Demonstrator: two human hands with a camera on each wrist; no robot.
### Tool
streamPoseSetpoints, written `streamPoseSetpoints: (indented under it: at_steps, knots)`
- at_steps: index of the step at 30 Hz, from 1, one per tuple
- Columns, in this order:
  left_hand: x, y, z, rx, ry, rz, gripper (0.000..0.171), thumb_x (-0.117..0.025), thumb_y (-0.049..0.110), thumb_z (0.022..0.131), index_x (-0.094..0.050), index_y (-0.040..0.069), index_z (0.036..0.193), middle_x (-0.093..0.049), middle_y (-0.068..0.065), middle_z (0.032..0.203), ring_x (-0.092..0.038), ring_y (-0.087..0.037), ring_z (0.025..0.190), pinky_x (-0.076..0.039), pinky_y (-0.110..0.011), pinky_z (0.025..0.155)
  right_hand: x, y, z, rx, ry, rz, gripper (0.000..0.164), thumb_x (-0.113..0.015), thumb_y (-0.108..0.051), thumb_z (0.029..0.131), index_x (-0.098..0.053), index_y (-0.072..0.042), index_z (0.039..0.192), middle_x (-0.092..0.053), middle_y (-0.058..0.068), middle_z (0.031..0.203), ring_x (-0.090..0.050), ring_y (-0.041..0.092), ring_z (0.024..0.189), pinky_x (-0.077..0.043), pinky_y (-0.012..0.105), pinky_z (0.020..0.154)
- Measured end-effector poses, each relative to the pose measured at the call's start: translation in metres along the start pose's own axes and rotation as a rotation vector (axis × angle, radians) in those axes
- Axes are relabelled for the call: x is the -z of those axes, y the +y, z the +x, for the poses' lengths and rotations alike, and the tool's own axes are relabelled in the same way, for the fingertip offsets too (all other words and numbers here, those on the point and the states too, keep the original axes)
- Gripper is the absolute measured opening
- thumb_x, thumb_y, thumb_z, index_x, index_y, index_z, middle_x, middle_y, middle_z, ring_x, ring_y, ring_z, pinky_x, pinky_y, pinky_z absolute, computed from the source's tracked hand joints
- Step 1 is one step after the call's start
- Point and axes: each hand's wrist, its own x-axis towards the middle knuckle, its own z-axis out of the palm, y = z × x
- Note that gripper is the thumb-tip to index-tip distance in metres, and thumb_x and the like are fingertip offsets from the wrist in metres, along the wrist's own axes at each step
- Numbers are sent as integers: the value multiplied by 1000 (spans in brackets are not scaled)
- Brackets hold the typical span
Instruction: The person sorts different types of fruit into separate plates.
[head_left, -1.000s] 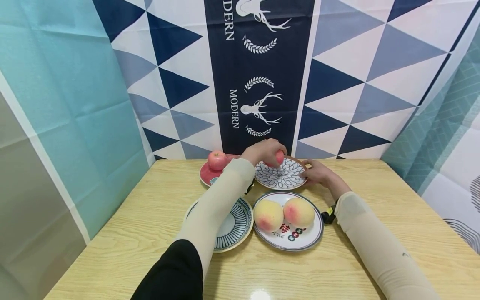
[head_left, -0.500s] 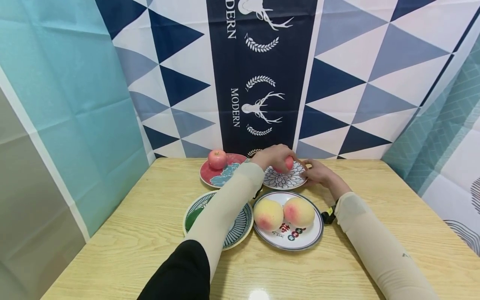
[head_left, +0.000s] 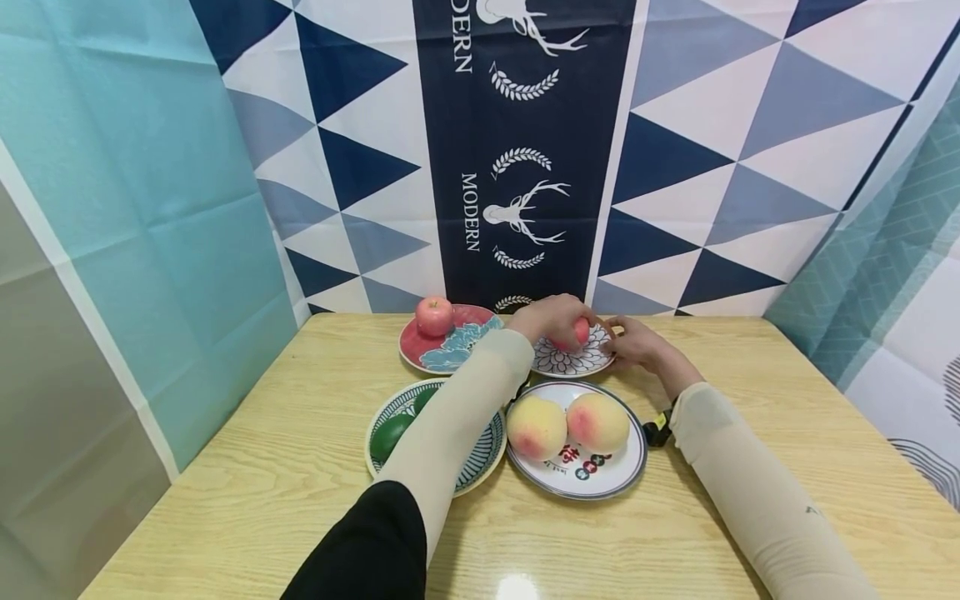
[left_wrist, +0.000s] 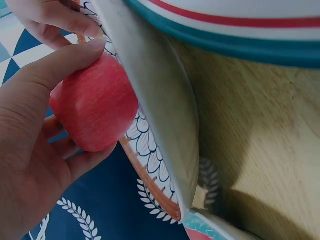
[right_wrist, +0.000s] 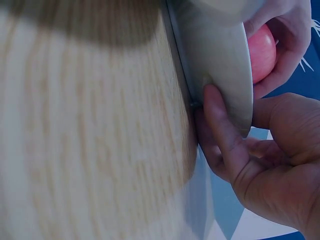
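My left hand (head_left: 551,317) holds a red apple (left_wrist: 97,105) between thumb and fingers, at the white petal-patterned plate (head_left: 558,363) with a brown rim. In the left wrist view the apple is right up against the plate's face; whether it bears its weight there I cannot tell. From the other side my right hand (head_left: 637,343) pinches the plate's right edge, its fingers on both faces of the rim in the right wrist view. The left forearm crosses over a blue-striped bowl (head_left: 480,462) and covers part of it.
A second red apple (head_left: 435,317) sits on a red plate (head_left: 472,313) with a blue flower, back left. Two peaches (head_left: 597,423) lie on a white plate (head_left: 543,477) in front. Dark green oval fruits (head_left: 390,437) lie in the bowl. A patterned cloth (head_left: 525,125) hangs behind the table.
My left hand has moved right and slightly down with the apple, nearer the right hand. More of the red plate and the green fruits shows. The right hand stays on the plate's rim.
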Motion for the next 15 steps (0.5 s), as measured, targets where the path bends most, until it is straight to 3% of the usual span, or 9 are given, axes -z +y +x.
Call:
streamPoseSetpoints:
  at_steps: [15]
  knots:
    - [-7,2,0,20,4,72,58,-83,32,90,-65,29,145,-61,1,131,-54,-14,113,-48,-28,96,0,1,3,-9,-7,-2,65,-51,1,108,-14,9,161,-43,35,135,-65,27,99,-63,41,85]
